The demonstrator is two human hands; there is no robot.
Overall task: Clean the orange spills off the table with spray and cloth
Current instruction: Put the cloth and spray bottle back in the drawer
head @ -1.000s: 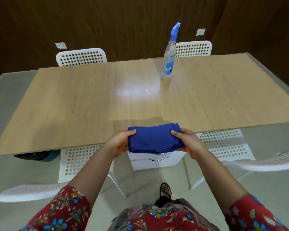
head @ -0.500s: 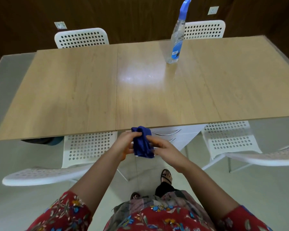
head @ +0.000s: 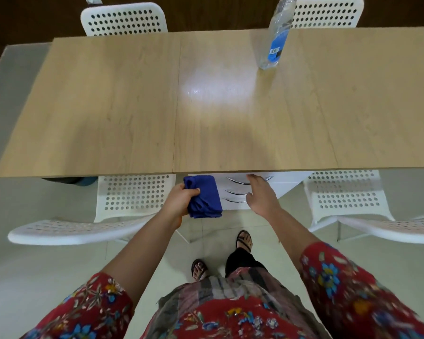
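pale wooden desk [head: 132,106] carries the spray bottle [head: 274,42] upright near its far edge, while below the near edge the left hand [head: 179,201] bunches the blue cloth [head: 205,196], likely soft and light enough to grip anywhere, and the right hand [head: 260,199] hovers loose-fingered and empty beside it.

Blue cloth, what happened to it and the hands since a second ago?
The right hand let go of the folded blue fabric cloth and reached toward the white drawer unit. The left hand alone now grips it, lowered below the edge of the light wooden table. The clear plastic spray bottle stayed standing on it.
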